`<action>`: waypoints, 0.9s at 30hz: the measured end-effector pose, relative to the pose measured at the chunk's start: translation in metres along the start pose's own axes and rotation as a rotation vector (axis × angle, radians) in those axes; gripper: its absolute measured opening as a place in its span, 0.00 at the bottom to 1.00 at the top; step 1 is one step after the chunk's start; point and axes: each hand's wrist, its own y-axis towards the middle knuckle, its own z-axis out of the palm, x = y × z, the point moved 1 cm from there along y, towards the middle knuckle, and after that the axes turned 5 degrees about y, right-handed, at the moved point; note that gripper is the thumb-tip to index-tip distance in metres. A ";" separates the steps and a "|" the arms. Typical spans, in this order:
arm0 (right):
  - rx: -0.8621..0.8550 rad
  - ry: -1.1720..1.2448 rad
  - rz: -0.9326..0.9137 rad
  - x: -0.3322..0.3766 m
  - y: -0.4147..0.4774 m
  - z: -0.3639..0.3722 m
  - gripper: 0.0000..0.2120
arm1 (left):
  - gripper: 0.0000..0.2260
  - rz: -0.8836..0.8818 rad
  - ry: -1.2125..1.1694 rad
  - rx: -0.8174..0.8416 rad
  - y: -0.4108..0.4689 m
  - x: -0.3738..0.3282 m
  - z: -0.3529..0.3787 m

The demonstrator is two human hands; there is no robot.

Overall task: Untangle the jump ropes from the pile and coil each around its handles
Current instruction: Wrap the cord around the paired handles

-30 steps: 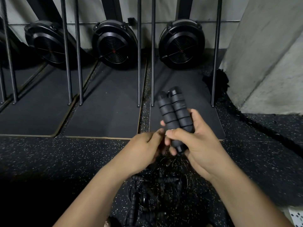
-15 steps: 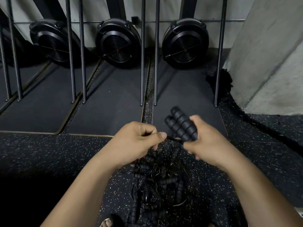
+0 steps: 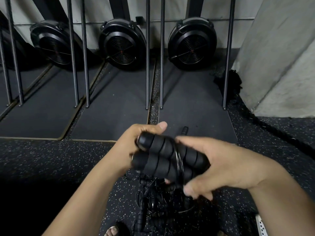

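My left hand [image 3: 131, 147] grips the left ends of the two foam handles [image 3: 158, 157], thumb on top and fingers curled behind. The handles lie side by side, with thin cord [image 3: 178, 160] looped round their middle. My right hand [image 3: 225, 166] curls round their right ends. The tangled pile [image 3: 153, 203] sits on the speckled floor [image 3: 51, 159] directly below.

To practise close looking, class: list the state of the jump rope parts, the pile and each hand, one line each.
Handles: side by side, held above the floor.
Cord: a few turns wound round the handles.
Pile: tangled, on the floor.
Left hand: grips one end of the handles.
Right hand: holds the other end.
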 end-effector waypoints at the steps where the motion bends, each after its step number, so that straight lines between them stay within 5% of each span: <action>1: -0.049 0.064 -0.062 0.000 0.000 0.000 0.27 | 0.12 -0.017 0.057 -0.037 0.001 0.002 0.001; 4: -0.242 0.231 -0.224 -0.003 0.005 -0.003 0.30 | 0.18 -0.096 0.017 -0.078 0.000 -0.007 0.014; 8: -0.602 0.318 -0.320 -0.009 0.012 -0.011 0.32 | 0.26 -0.042 0.002 0.075 0.000 -0.021 0.032; 15: -0.991 0.019 -0.161 -0.034 0.027 -0.020 0.30 | 0.19 -0.007 0.332 0.087 0.000 -0.016 0.036; 20: -0.953 -0.299 0.041 -0.036 0.029 -0.020 0.27 | 0.19 0.036 0.475 0.000 -0.001 -0.014 0.028; 27: -0.412 -0.335 0.311 -0.035 0.023 -0.015 0.24 | 0.22 0.102 0.523 -0.100 -0.004 -0.013 0.026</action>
